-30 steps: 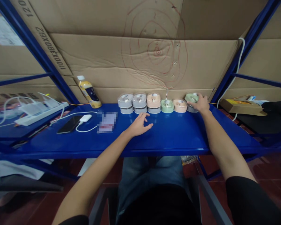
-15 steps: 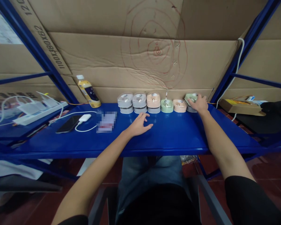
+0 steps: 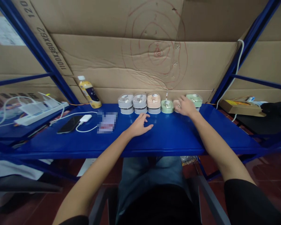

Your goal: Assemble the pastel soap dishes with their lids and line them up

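My left hand (image 3: 140, 125) rests on the blue tabletop with nothing in it, thumb and fingers apart. My right hand (image 3: 186, 107) is over a small peach box (image 3: 177, 104), fingers curled around it and covering most of it. Just left of that box is a small green box (image 3: 167, 106). To the right of the hand, a green-lidded box (image 3: 194, 100) sits atop a grey one, partly hidden by the wrist. Further left in the row, a peach box (image 3: 154, 100) and two grey boxes (image 3: 140, 100) each top a grey box.
A yellow drink bottle (image 3: 90, 93) stands against the cardboard back wall (image 3: 96, 59). A phone (image 3: 69, 124), a white charger case (image 3: 85, 118) with a cable and a blurred-out card (image 3: 107, 122) lie on the left of the table (image 3: 154, 143). Blue posts (image 3: 245, 40) frame both sides.
My right hand has left the green-lidded stack and moved left onto the small peach box. The green box now sits uncovered on its stack. My left hand has stayed put.
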